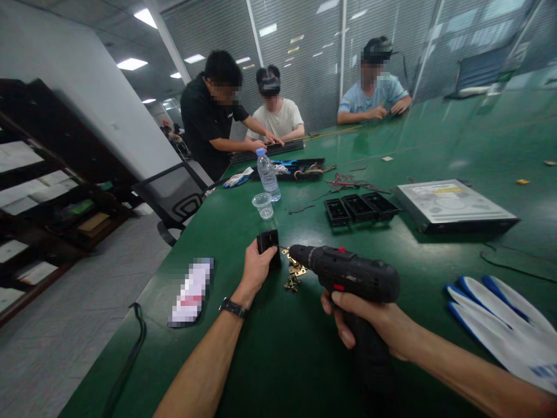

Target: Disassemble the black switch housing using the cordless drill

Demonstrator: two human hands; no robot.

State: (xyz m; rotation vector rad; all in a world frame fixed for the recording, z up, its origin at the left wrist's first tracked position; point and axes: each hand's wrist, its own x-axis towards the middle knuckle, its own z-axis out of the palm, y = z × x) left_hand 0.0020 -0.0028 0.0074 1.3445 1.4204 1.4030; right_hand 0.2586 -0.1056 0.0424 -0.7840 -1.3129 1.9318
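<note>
My left hand [256, 266] holds a small black plastic box [270, 239] upright on the green table, with the thumb at its open face. A black power drill [348, 270] is gripped in my right hand [368, 313]; its bit points left and meets the box near my left thumb. Whether the tip touches a screw is too small to tell. Brass plates [299, 271] and small screws [292, 283] lie in a pile beside the box, below the drill's nose.
Beyond are a plastic cup [263, 204], a bottle [268, 174], black trays [361, 208] and a metal drive [452, 203]. Gloves [500, 325] lie right, a phone [191, 293] left. Three people are at the table's far side, one standing.
</note>
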